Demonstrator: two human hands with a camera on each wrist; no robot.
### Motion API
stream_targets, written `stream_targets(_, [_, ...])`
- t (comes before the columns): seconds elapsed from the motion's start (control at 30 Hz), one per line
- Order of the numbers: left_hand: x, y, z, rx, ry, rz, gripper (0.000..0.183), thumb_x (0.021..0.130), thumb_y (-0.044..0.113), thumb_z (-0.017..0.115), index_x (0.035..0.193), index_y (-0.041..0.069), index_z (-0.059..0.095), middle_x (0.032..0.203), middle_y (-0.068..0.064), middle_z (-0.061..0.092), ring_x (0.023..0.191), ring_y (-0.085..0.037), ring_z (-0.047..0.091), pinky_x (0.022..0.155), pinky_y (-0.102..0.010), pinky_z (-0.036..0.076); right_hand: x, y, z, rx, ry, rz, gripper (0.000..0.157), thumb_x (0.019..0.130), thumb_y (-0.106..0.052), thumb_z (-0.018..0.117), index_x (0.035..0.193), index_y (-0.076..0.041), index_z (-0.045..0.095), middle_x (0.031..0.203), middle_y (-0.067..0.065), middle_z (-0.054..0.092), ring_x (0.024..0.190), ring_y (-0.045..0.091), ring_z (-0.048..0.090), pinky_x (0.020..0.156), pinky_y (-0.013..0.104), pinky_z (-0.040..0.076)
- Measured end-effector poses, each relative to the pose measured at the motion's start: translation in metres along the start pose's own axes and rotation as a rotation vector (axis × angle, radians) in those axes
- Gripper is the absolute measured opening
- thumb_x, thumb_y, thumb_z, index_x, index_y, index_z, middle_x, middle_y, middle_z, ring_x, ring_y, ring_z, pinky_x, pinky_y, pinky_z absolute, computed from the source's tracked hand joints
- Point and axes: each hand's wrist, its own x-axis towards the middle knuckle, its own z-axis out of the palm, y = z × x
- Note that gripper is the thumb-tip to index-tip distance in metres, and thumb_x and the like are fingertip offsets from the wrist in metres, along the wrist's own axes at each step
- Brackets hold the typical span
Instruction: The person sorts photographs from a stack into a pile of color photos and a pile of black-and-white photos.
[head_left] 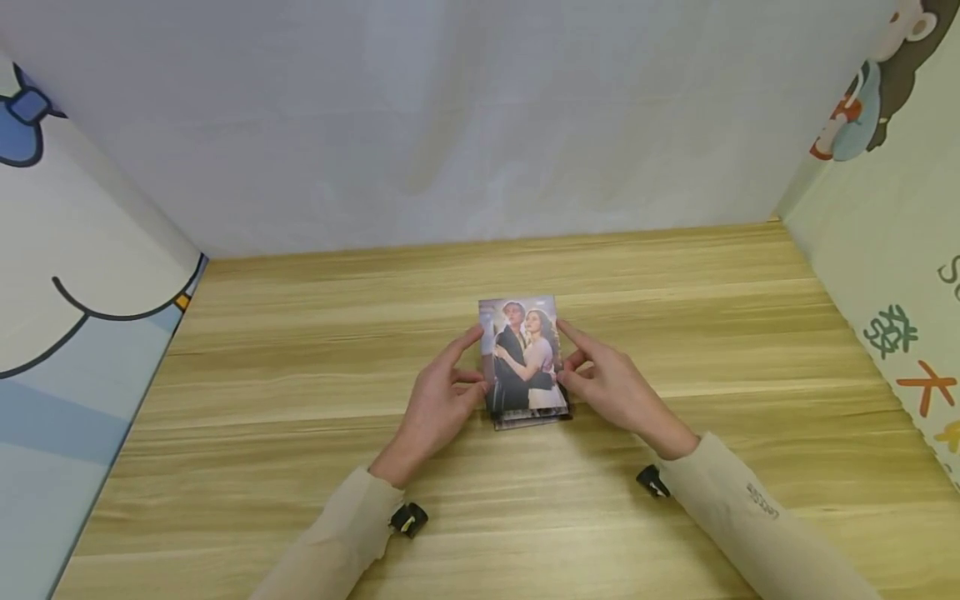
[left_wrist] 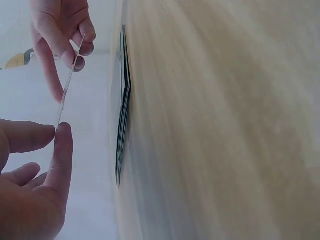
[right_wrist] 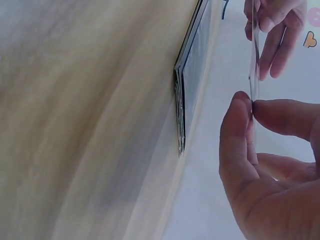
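Both hands hold up a glossy photo card (head_left: 525,354) printed with two figures embracing. My left hand (head_left: 438,404) pinches its left edge between thumb and fingers. On the opposite edge, my right hand (head_left: 615,383) pinches it the same way. Seen nearly edge-on in the left wrist view, the thin card (left_wrist: 71,75) is apart from the table. Below it lies a small stack of cards (right_wrist: 195,60) with dark edges, on the tabletop. The head view shows only the stack's near end, since the held card covers the rest.
The wood-grain table (head_left: 300,350) spreads around the hands. A pale wall (head_left: 450,125) rises at the back, with printed panels on the left (head_left: 67,233) and right (head_left: 885,250). Black wrist devices (head_left: 408,520) sit by the sleeves.
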Motion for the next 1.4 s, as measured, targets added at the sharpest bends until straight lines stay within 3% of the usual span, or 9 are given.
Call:
stream_targets(0.27, [-0.003,0.001,-0.002,-0.085,0.056,-0.012,0.074,0.089,-0.011,0.069,0.156,0.015,0.048,0.138,-0.018,0.062,0.098,-0.027,0.073,0.074,-0.029,0.061,-0.004,-0.006,0.001,0.081,0.006,0.003,0.071,0.099,0.0,0.059,0.163,-0.006,0.03,0.102,0.016,0.065,0.078,0.025,0.072,0.056,0.025,0.05])
stream_targets(0.47, [-0.006,0.002,-0.005,-0.143,0.088,-0.009,0.069,0.09,-0.012,0.069,0.153,0.004,0.048,0.145,-0.015,0.058,0.103,-0.029,0.071,0.083,-0.028,0.061,-0.006,-0.011,0.003,0.12,0.026,-0.014,0.069,0.1,0.001,0.06,0.162,-0.006,0.032,0.104,0.017,0.066,0.084,0.022,0.074,0.065,0.033,0.06])
stream_targets(0.63, [-0.01,0.0,-0.008,-0.166,0.116,-0.002,0.062,0.091,-0.01,0.069,0.15,-0.002,0.051,0.129,-0.018,0.065,0.105,-0.031,0.071,0.087,-0.026,0.06,-0.008,-0.016,0.007,0.146,0.039,-0.012,0.07,0.099,0.001,0.062,0.162,-0.007,0.033,0.106,0.017,0.066,0.084,0.022,0.074,0.068,0.038,0.062])
stream_targets(0.87, [-0.014,-0.002,-0.014,-0.166,0.144,0.02,0.053,0.091,-0.009,0.069,0.142,-0.001,0.06,0.12,-0.017,0.068,0.105,-0.032,0.071,0.089,-0.026,0.059,-0.009,-0.022,0.013,0.163,0.053,-0.024,0.072,0.098,0.001,0.064,0.162,-0.009,0.034,0.104,0.015,0.067,0.079,0.026,0.073,0.051,0.025,0.049])
stream_targets(1.03, [-0.017,-0.004,-0.021,-0.131,0.162,0.023,0.05,0.091,-0.007,0.069,0.14,0.001,0.063,0.119,-0.016,0.068,0.103,-0.031,0.071,0.087,-0.026,0.059,-0.008,-0.027,0.018,0.196,0.054,-0.036,0.071,0.098,0.002,0.061,0.162,-0.011,0.034,0.104,0.015,0.066,0.074,0.03,0.071,0.048,0.023,0.042])
stream_targets(1.27, [-0.021,-0.004,-0.032,-0.122,0.206,0.003,0.048,0.092,-0.007,0.068,0.139,0.003,0.066,0.117,-0.015,0.068,0.099,-0.029,0.07,0.082,-0.024,0.06,-0.006,-0.037,0.027,0.206,0.078,-0.082,0.07,0.097,0.001,0.066,0.161,-0.009,0.037,0.102,0.013,0.067,0.077,0.026,0.073,0.054,0.021,0.048])
stream_targets(1.4, [-0.024,-0.005,-0.036,-0.138,0.22,-0.002,0.048,0.092,-0.007,0.067,0.139,0.003,0.065,0.117,-0.016,0.067,0.098,-0.028,0.07,0.081,-0.022,0.06,-0.004,-0.042,0.032,0.219,0.093,-0.079,0.07,0.097,0.002,0.066,0.16,-0.01,0.04,0.1,0.012,0.068,0.073,0.032,0.07,0.052,0.021,0.045])
